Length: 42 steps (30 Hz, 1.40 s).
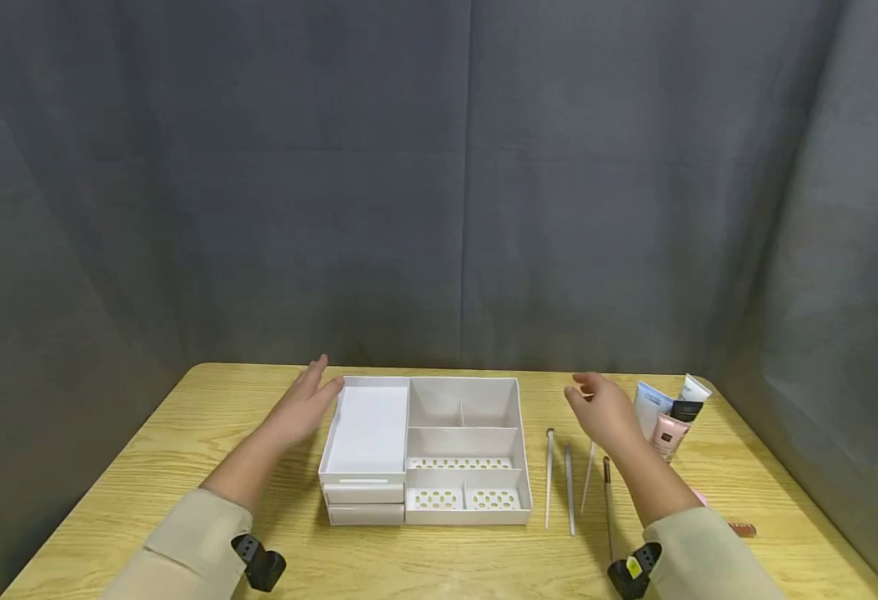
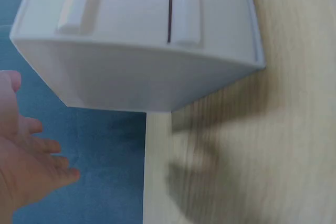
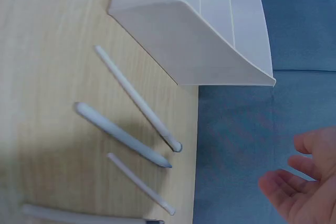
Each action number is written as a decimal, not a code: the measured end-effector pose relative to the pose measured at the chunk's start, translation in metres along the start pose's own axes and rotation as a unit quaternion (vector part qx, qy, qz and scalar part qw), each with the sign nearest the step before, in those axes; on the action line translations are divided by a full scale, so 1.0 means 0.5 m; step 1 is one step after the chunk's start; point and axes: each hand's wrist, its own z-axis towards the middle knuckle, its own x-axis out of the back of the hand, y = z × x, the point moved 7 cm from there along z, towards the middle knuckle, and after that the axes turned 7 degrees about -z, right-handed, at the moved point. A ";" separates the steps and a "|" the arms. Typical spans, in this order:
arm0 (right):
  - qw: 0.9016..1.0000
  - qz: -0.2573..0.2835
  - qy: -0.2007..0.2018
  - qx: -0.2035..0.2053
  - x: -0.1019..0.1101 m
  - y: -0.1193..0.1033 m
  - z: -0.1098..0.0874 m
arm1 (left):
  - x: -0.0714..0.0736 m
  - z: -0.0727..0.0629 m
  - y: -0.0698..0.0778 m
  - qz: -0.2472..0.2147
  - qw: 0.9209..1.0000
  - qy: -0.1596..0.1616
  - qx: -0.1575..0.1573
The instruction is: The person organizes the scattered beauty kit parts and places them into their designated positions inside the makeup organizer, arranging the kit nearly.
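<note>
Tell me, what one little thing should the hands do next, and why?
Perhaps bring the right hand to the thin white stick nearest the white organizer: that hand looks empty, and the stick lies loose on the table.

It's a curtained-off booth, rigged for recording: dark grey cloth hangs behind the far edge of the counter and closes in both sides! A small black camera sits on each wrist. Tubes up by the far right corner and slim brushes nearer the middle add a dressing-table touch. What building this is, the cloth hides.
</note>
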 end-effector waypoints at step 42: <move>0.995 0.070 0.002 -0.076 -0.063 0.114 -0.158 | -0.074 -0.129 -0.057 -0.233 0.972 0.007 -0.029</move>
